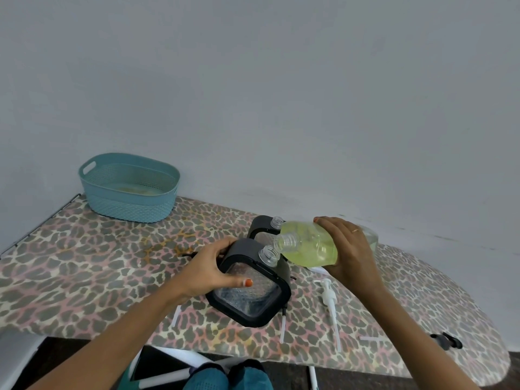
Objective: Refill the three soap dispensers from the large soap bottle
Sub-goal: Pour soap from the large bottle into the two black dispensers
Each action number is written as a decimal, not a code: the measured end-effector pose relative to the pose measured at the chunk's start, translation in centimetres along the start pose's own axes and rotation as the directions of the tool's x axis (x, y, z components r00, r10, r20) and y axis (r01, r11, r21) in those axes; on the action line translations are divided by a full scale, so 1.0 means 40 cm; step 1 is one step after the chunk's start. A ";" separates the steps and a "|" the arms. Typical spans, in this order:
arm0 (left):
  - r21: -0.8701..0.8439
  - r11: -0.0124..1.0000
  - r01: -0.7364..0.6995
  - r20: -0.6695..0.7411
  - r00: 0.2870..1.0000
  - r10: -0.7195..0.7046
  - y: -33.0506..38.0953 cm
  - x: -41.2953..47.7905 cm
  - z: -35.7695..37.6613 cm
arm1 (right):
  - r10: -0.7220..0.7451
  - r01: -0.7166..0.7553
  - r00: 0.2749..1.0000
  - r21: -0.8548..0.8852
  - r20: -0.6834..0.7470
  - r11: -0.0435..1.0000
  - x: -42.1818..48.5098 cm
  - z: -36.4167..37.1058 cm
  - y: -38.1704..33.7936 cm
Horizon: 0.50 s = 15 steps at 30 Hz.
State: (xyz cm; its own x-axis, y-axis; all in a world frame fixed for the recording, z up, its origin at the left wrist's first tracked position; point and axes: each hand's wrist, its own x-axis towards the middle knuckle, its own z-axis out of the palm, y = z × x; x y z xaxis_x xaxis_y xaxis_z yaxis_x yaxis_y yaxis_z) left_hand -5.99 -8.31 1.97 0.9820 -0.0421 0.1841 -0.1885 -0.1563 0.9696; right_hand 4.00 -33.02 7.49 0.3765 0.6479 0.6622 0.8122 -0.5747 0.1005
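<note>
The left hand (208,266) curls round the near dispenser (250,288) at mid-tabletop (84,263). The right hand (349,249) clasps the large soap bottle (309,246), which is tipped left with its mouth just above the dispenser's open neck. A second dispenser (259,225) stands just behind.

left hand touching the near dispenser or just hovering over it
Touching. The head view shows the left hand gripping the near dispenser, thumb on its clear front, fingers curled round its black frame.
</note>
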 end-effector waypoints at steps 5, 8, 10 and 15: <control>-0.003 1.000 -0.002 0.000 1.000 0.002 -0.002 0.000 0.004 | -0.014 0.014 1.000 -0.016 0.007 1.000 0.001 -0.003 0.000; -0.001 1.000 -0.002 -0.001 1.000 0.002 -0.004 0.001 0.005 | -0.017 0.017 1.000 -0.023 0.015 1.000 0.002 -0.005 0.000; -0.003 1.000 -0.002 -0.001 1.000 0.002 -0.004 0.001 0.006 | -0.013 0.014 1.000 -0.024 0.021 1.000 0.001 -0.005 0.001; 0.001 1.000 0.002 -0.001 1.000 -0.002 -0.007 0.002 0.007 | -0.010 0.011 1.000 -0.022 0.018 1.000 0.003 -0.008 0.001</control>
State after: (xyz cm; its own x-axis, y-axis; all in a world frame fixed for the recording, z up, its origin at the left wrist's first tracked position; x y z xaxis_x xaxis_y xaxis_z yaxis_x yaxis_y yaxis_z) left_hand -5.85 -8.55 1.67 0.9823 -0.0406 0.1828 -0.1869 -0.1569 0.9698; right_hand 3.92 -33.12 7.79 0.3760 0.6627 0.6476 0.8060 -0.5787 0.1243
